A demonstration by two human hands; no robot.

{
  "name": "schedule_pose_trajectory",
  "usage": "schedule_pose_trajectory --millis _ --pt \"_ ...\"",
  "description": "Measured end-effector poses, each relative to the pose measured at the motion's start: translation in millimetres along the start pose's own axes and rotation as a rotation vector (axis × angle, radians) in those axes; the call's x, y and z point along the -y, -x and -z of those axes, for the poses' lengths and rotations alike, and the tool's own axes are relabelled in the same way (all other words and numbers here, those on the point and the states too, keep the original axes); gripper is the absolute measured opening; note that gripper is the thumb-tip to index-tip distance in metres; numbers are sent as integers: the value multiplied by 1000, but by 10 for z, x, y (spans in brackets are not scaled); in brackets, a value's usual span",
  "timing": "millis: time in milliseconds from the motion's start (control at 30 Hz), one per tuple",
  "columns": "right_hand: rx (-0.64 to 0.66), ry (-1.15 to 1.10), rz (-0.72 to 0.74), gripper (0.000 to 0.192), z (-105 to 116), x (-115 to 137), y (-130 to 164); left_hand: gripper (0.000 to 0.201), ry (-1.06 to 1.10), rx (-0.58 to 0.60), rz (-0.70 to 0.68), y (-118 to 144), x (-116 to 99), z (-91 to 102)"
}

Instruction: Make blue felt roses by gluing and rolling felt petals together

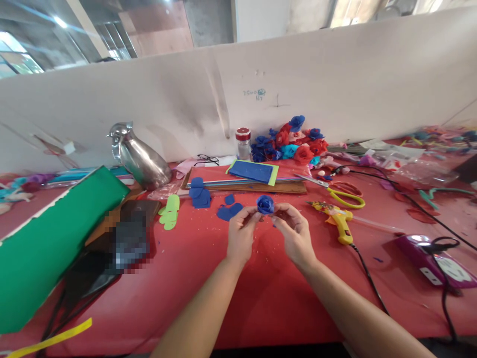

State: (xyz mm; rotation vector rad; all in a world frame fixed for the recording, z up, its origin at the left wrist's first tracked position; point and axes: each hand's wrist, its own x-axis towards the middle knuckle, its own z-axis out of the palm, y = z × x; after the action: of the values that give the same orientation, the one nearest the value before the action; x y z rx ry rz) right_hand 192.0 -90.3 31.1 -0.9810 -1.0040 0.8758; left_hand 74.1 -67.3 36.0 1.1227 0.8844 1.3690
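Observation:
A blue artificial rose (265, 204) is held up over the red table between my two hands. My left hand (241, 231) pinches its left side with thumb and forefinger. On the right edge, my right hand (296, 233) grips it the same way, closed at the fingertips. Blue cut petals (230, 212) lie just beyond my left hand, and more blue pieces (200, 193) are stacked further left beside light green petals (170, 212). To the right of my right hand rests a yellow glue gun (341, 223). Behind it are yellow-handled scissors (346, 195).
A steel jug (139, 156) stands at the back left, near a green board (48, 248). Finished flowers (303, 146) are heaped against the white wall by a red-lidded jar (243, 144). Sheets (253, 171) lie stacked centrally. A purple power box (436, 261) with cables sits right.

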Motion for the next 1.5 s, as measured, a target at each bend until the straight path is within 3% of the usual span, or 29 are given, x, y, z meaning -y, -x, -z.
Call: schedule_pose_trajectory --millis 200,533,800,1033,1333,1500 --pt "54 -155 -192 28 122 126 -165 7 -80 70 -23 -17 -28 8" --pt "4 -105 -227 27 75 185 -159 6 -75 95 -53 -21 64 15" --pt "-57 -58 -173 23 47 157 -136 14 64 25 -5 -34 189 20" --pt "-52 -69 -164 24 16 144 -120 17 200 -52 91 -26 154 -56" --pt "-21 -53 -104 23 4 150 -72 18 292 -48 131 -12 113 -80" --pt "-23 -115 -97 18 42 146 -74 22 385 -80 250 -23 108 -72"
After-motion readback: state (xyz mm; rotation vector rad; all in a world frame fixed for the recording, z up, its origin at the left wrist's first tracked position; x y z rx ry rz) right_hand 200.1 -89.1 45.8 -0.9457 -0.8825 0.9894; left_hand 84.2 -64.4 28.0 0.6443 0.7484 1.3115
